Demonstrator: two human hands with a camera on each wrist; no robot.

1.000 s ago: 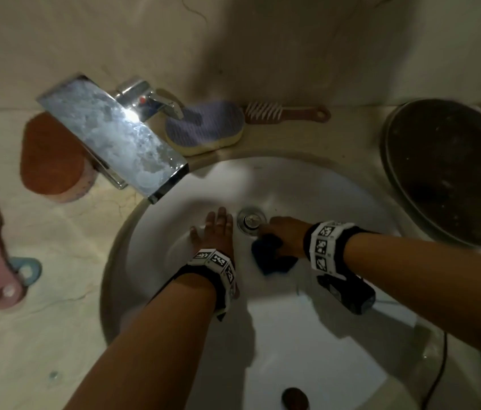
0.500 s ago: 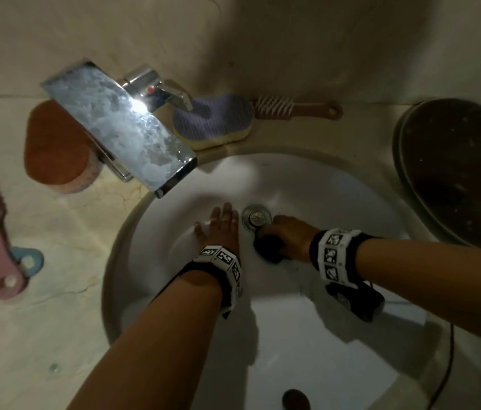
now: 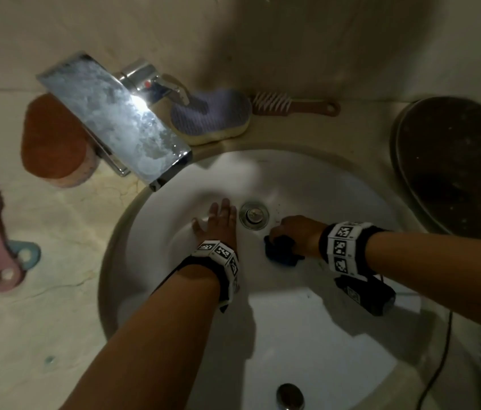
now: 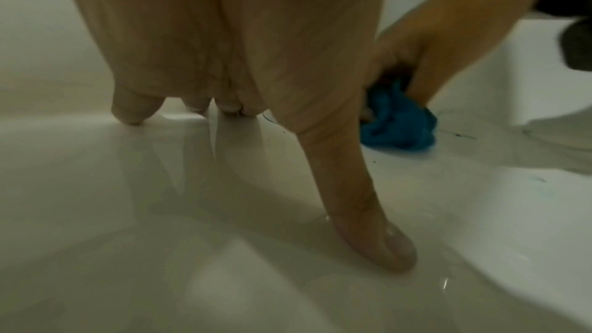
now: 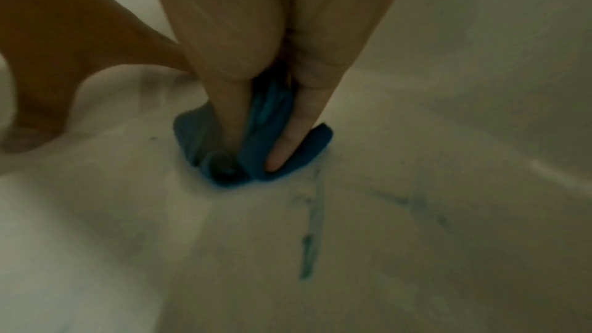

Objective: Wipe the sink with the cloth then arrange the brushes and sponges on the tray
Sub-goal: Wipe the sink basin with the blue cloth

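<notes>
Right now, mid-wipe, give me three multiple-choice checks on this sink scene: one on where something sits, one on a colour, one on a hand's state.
1. Where is the purple sponge?
A. inside the basin
B. on the counter behind the sink, beside the faucet
C. on the dark tray

2. What colour is the cloth?
A. blue
B. yellow
C. white

3. What is the left hand doing?
A. gripping a brush
B. clenched in the air
C. resting with straight fingers on the basin

Answers:
1 B, the head view shows it on the counter between the faucet and the brown-handled brush.
2 A, the right wrist view shows blue fabric bunched in the right hand.
3 C, the left wrist view shows fingertips pressed on white porcelain, holding nothing.
</notes>
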